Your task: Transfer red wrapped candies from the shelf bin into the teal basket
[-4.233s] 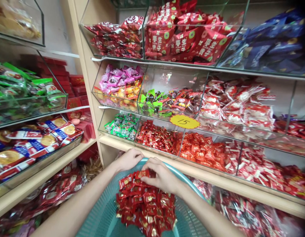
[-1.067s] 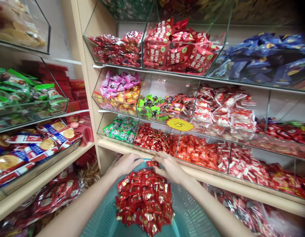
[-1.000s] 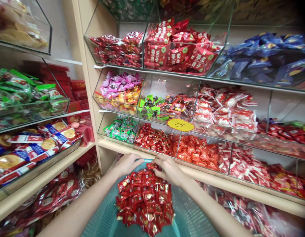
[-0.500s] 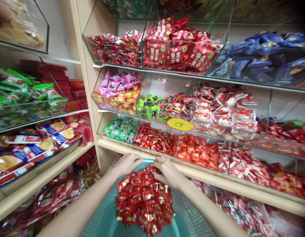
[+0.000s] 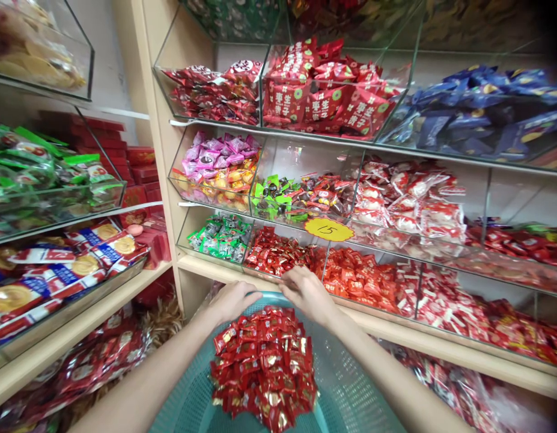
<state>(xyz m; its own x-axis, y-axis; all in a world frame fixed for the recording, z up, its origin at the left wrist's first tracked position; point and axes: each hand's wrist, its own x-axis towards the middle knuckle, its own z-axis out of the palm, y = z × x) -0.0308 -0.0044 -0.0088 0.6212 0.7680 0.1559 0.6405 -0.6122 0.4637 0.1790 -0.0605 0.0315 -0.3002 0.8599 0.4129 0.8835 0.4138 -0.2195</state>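
Observation:
A teal plastic basket sits in front of me with a heap of red and gold wrapped candies in it. My left hand grips the basket's far rim. My right hand is raised off the heap, fingers curled, at the front edge of the clear bin of matching red candies on the lowest shelf. Whether its fingers hold any candies is hidden.
Clear bins fill the shelves: green candies, orange-red candies, pink and yellow sweets, large red packets, blue packets. A yellow price tag reads 15. Another shelf unit with packets stands on the left.
My right hand has lifted off the candy heap in the basket and moved up to the front edge of the red candy bin. My left hand stays on the rim.

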